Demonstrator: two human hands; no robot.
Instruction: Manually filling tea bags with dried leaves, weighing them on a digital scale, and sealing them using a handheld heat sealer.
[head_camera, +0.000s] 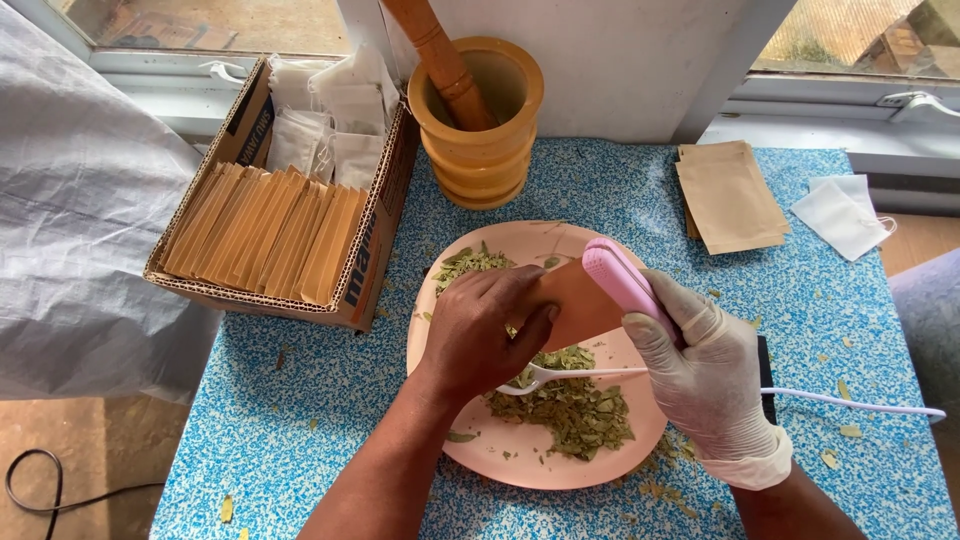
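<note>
Pink plastic marks the small heat sealer (622, 282) that the gloved right hand (705, 375) grips, fingers wrapped around its near end, over the pink plate (455, 420). The bare left hand (485, 330) pinches a brown paper pouch (580, 300) at its left edge, holding the pouch's right side against the sealer. Under both hands the plate carries dried green leaves (570, 410) and a white plastic spoon (560, 376). A white cord (850, 402) runs right from the sealer across the blue speckled desk (300, 420). At the far left stands a cardboard box (370, 270) of brown pouches and white filter bags; a wooden mortar (480, 130) with a pestle (445, 65) stands beyond the plate. More brown pouches (730, 195) lie far right.
</note>
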